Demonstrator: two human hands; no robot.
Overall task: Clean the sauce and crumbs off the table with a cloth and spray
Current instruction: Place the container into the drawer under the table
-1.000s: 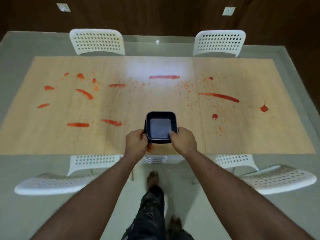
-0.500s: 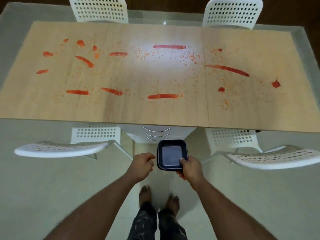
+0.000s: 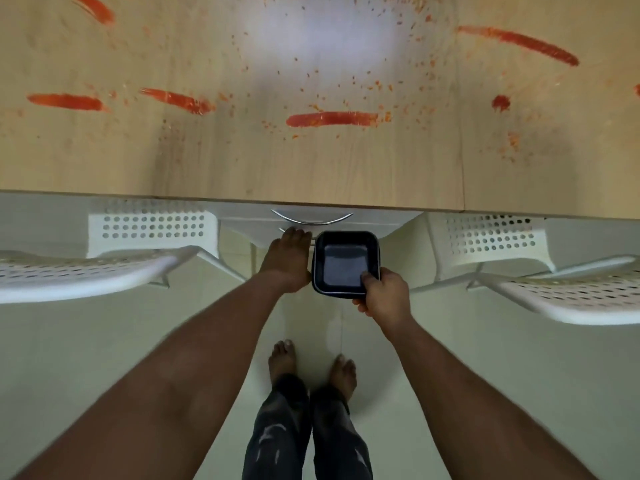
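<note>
Tray (image 3: 346, 263) has come off the tabletop (image 3: 311, 168), pinched by right hand (image 3: 382, 294) fingers; left hand (image 3: 287, 259), fingers straight, reaches the drawer handle (image 3: 311, 217) at twelve o'clock; sauce streaks (image 3: 332, 119) remain unwiped.

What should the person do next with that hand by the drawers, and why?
Probably curl the left hand round the drawer handle and pull. That hand reaches just under the table, the right hand holds the dark tray, and no cloth or spray is in view.
</note>
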